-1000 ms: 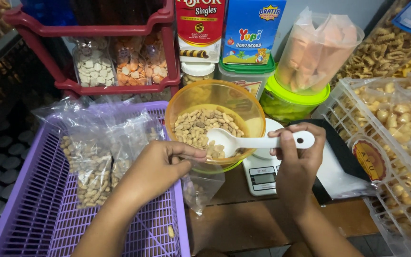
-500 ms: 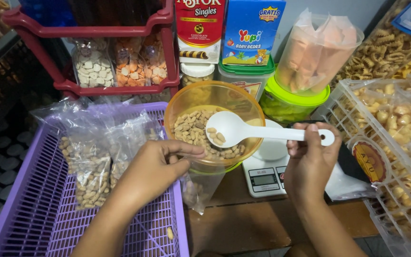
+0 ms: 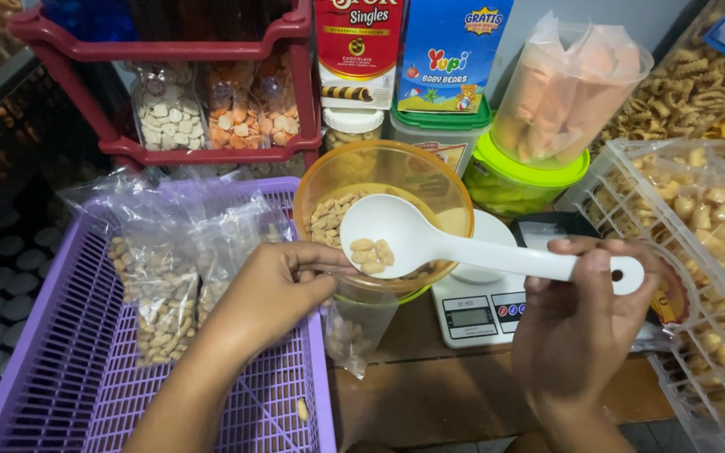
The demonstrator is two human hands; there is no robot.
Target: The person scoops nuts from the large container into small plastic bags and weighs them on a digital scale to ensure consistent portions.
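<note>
My right hand (image 3: 585, 323) grips the handle of a white plastic spoon (image 3: 430, 245) whose bowl carries a few peanuts. The spoon hovers over the front rim of an orange translucent bowl (image 3: 430, 180) of peanuts, just above a small clear plastic bag (image 3: 356, 323). My left hand (image 3: 274, 289) pinches the mouth of that bag, which hangs beside the bowl and has some peanuts at its bottom. A white digital kitchen scale (image 3: 480, 306) stands on the wooden table behind the bowl.
A purple plastic basket (image 3: 69, 361) at left holds filled peanut bags (image 3: 161, 294). A red rack (image 3: 203, 143) with snack packets stands behind. Snack boxes (image 3: 404, 50), a green-lidded container (image 3: 530, 172) and a white crate of crackers (image 3: 706, 218) crowd the back and right.
My right hand has lifted the spoon out of the bowl with a few peanuts and swung it toward the bag. My left hand stays on the bag.
</note>
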